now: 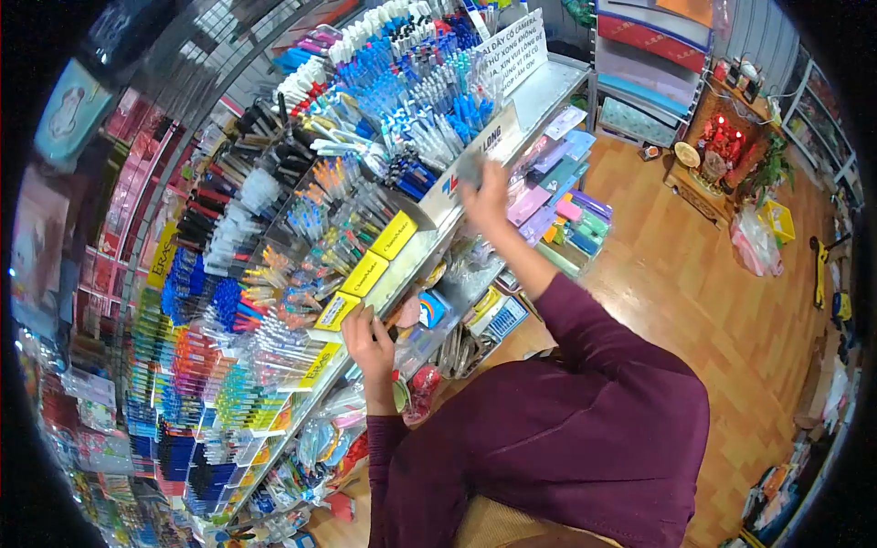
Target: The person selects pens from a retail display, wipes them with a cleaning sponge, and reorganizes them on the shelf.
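My right hand is closed round a small dark-grey thing, perhaps a wadded cloth, its kind blurred. It is held against the white front panel of a pen bin. Farther down the same shelf, my left hand rests at the front edge by a yellow ClassMate box, fingers bent and thumb apart; nothing shows in it. Behind the yellow boxes stand upright pens in several colours. Clear and blue pens fill the bin past my right hand.
A white sign stands at the shelf's far end. Below the top shelf are packed notebooks and a calculator. A small lit altar sits on the wooden floor to the right, beside a plastic bag.
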A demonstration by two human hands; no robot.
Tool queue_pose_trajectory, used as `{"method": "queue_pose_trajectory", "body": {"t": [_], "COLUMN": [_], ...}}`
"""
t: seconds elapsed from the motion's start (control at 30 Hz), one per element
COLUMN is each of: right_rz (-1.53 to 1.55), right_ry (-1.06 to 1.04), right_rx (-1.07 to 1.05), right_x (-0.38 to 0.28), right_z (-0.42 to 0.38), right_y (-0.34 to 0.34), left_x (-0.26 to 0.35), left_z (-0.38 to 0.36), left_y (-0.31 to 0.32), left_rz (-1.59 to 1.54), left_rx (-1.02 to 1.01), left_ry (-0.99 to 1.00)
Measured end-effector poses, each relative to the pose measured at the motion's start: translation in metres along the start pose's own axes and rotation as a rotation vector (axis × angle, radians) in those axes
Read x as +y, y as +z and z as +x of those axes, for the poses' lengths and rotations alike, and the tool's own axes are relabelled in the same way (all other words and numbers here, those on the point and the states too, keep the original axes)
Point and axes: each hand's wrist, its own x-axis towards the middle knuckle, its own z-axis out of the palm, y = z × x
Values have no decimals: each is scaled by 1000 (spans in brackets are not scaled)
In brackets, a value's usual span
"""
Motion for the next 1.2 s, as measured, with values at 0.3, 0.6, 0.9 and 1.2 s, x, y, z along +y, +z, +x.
{"method": "queue_pose_trajectory", "body": {"t": [0.3, 0.6, 0.9, 1.2], "right_rz": [183, -184, 41, 265], "right_ry": [-571, 78, -160, -102], "right_rx": [-427, 385, -150, -122], "right_x": [-12, 112, 16, 36], "right_z": [-26, 119, 0, 40], "right_y": [-16, -65, -10, -39], "left_x": [-15, -12, -10, -10], "left_z": [-1, -4, -2, -5], "left_y": [26, 25, 32, 35], "left_rz": [168, 216, 267, 303], "left_rx": [-7, -9, 55, 62], "left_ry": [14, -1, -10, -54]}}
